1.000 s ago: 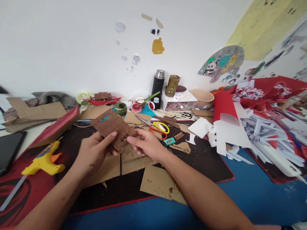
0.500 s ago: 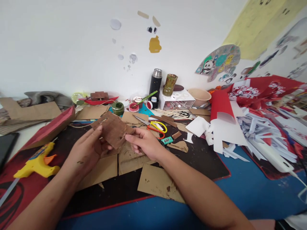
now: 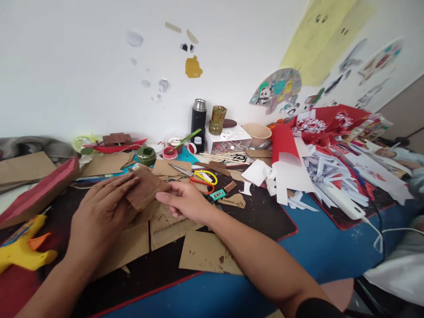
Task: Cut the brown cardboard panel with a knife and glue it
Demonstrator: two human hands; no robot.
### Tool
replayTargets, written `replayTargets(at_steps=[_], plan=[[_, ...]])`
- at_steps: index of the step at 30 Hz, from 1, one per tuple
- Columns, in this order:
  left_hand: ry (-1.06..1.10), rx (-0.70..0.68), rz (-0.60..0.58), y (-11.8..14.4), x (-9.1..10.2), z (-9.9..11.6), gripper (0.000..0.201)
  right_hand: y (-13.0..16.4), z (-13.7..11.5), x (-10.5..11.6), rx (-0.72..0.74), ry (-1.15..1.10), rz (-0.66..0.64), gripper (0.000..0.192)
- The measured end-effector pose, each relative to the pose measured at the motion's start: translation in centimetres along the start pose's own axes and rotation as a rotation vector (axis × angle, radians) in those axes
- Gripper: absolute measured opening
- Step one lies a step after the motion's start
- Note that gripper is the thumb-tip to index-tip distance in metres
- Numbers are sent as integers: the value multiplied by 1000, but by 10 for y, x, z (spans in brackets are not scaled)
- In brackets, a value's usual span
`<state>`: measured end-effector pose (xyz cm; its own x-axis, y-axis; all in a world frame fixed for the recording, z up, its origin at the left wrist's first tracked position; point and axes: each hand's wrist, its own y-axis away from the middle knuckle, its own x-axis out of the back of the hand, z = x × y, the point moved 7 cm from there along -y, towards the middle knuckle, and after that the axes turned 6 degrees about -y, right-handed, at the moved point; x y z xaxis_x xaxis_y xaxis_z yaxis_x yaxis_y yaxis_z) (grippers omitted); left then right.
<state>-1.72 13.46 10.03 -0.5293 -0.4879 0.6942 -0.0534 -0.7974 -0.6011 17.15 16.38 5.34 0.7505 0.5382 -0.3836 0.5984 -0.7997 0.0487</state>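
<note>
A brown-painted piece of cardboard (image 3: 145, 187) is held tilted above the mat, between my two hands. My left hand (image 3: 102, 210) covers its left side, fingers laid together over that edge, the thumb mostly hidden. At the right edge my right hand (image 3: 182, 201) pinches the piece between thumb and fingers. Beneath lie plain cardboard sheets (image 3: 165, 232), and one paint-spotted cardboard piece (image 3: 208, 254) rests nearer me. Scissors (image 3: 198, 176) with yellow and orange handles lie just beyond my right hand, beside a teal lighter (image 3: 218, 194).
A yellow glue gun (image 3: 26, 247) and a red-lined cardboard boat (image 3: 39, 190) lie at left. Behind stand paint jars (image 3: 146, 155), a black flask (image 3: 198, 119) and a small red boat (image 3: 115, 145). White paper strips (image 3: 327, 172) heap up at right, near a corded white tool (image 3: 344, 205).
My left hand has turned so its back and fingers lie over the piece's left side. The piece has tilted and shows less of its face. The view has swung right.
</note>
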Motion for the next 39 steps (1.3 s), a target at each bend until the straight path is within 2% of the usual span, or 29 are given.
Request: replayTargets(at_steps=[3, 6, 9, 12, 15, 18, 21, 28, 34, 39], plan=[[-42, 149, 33, 0, 9, -10, 38, -1, -2, -2, 16, 115, 13, 56], [-91, 351, 48, 2, 18, -19, 35, -1, -16, 1, 69, 266, 90, 54], [-89, 474, 22, 4, 21, -24, 36, 4, -44, 4, 160, 570, 115, 42], [-58, 543, -8, 6, 18, -28, 37, 20, -69, 15, 184, 962, 105, 28], [27, 591, -13, 7, 15, -29, 37, 44, -84, 38, 114, 1210, 128, 20], [289, 651, 11, 8, 10, -28, 36, 69, -88, 64, -23, 1385, 196, 17], [502, 682, 2, 8, 3, -24, 43, 87, -82, 82, -201, 1607, 210, 24], [743, 713, -20, 11, -12, -23, 58, 91, -70, 87, -328, 1708, 189, 34], [949, 776, -73, 19, -30, -26, 59, 86, -68, 90, -355, 1721, 161, 37], [1007, 802, -62, 22, -35, -29, 59, 84, -65, 96, -375, 1734, 143, 43]])
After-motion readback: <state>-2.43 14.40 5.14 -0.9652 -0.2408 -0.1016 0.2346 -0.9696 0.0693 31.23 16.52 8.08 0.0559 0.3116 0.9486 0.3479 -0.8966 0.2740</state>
